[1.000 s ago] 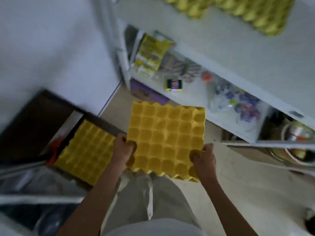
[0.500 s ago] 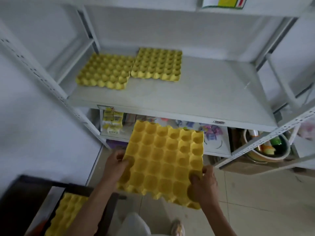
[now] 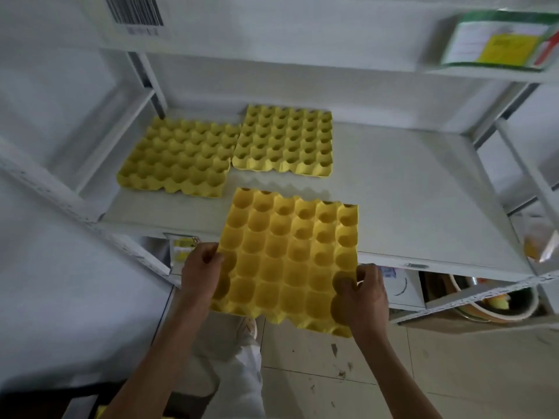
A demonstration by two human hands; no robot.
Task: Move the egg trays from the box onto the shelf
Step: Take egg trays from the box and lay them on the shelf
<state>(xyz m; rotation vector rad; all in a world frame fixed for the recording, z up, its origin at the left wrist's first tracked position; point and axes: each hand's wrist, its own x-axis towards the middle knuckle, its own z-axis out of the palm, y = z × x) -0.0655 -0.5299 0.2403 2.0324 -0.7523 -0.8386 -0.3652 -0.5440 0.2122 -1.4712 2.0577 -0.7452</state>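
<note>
I hold a yellow egg tray (image 3: pixel 287 258) flat in both hands, its far half over the front edge of the white shelf (image 3: pixel 408 207). My left hand (image 3: pixel 201 270) grips its left edge and my right hand (image 3: pixel 361 297) grips its near right corner. Two more yellow egg trays lie side by side at the back left of the shelf, one on the left (image 3: pixel 178 157) and one to its right (image 3: pixel 286 142). The box (image 3: pixel 84 400) shows only as a dark corner at the bottom left.
White shelf uprights (image 3: pixel 60 195) flank the shelf on both sides. An upper shelf carries a labelled packet (image 3: pixel 499 40). Below, a lower shelf holds small packets and a round bowl (image 3: pixel 496 303). The tiled floor (image 3: pixel 393 373) lies under me.
I have lifted the tray up from near the box and carried it forward to the shelf. My view rose from the box and floor to the shelf.
</note>
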